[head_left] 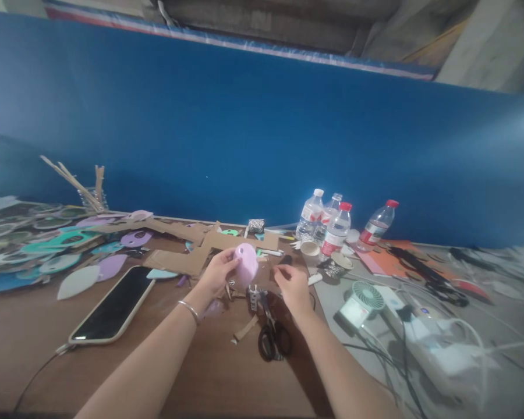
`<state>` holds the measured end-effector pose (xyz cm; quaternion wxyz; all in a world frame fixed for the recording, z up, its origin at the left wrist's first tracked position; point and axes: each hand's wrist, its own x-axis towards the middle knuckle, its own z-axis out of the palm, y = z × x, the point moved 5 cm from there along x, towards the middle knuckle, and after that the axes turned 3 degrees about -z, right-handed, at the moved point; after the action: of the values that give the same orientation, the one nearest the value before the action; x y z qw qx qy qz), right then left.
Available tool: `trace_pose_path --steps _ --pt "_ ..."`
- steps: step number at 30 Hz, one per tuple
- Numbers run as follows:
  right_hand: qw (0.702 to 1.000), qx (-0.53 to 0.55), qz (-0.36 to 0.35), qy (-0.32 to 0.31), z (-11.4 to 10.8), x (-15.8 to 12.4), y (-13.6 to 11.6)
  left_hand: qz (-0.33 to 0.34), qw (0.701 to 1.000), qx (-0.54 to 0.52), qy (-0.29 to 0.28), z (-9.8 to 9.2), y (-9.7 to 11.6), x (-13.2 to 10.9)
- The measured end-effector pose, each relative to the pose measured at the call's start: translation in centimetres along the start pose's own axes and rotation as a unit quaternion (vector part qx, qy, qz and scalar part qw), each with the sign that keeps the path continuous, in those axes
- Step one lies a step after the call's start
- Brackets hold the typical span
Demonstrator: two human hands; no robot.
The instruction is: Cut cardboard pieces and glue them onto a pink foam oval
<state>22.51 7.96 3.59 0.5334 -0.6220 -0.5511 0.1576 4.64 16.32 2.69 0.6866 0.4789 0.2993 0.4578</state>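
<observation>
My left hand (218, 273) grips a light purple rounded piece (247, 266) with a small hole near its top, holding it up above the table between thumb and fingers. To its right, my right hand (293, 289) has thumb and fingertips pinched together; whatever is between them, if anything, is too small to make out. Black-handled scissors (271, 340) lie on the brown table (209, 372) below and between both hands. Close to the scissors rests a narrow cardboard scrap (246, 329). Bent cardboard strips (174, 262) lie behind my left hand.
A phone (113, 308) on a cable lies at left, near white, purple and teal cut-out shapes (79, 281). Several plastic bottles (337, 230) stand at the back right. A small green fan (367, 298), a power strip (419, 340) and cables occupy the right side.
</observation>
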Motion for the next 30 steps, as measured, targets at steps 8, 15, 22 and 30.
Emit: trace_pose_path --steps 8,15,22,30 --pt "0.999 -0.023 0.002 0.034 -0.5 -0.2 -0.4 -0.025 1.000 0.001 0.019 0.6 -0.3 -0.3" --pt "0.998 0.016 0.034 0.044 -0.1 0.0 0.8 -0.029 0.999 0.018 0.011 0.6 -0.7 -0.2" --pt "0.995 0.075 0.056 0.032 0.3 -0.1 1.0 -0.033 0.999 0.032 0.015 0.4 -0.9 -0.1" --pt "0.995 0.063 0.068 0.027 0.2 -0.3 0.8 -0.025 0.998 0.051 0.012 0.2 -1.0 0.1"
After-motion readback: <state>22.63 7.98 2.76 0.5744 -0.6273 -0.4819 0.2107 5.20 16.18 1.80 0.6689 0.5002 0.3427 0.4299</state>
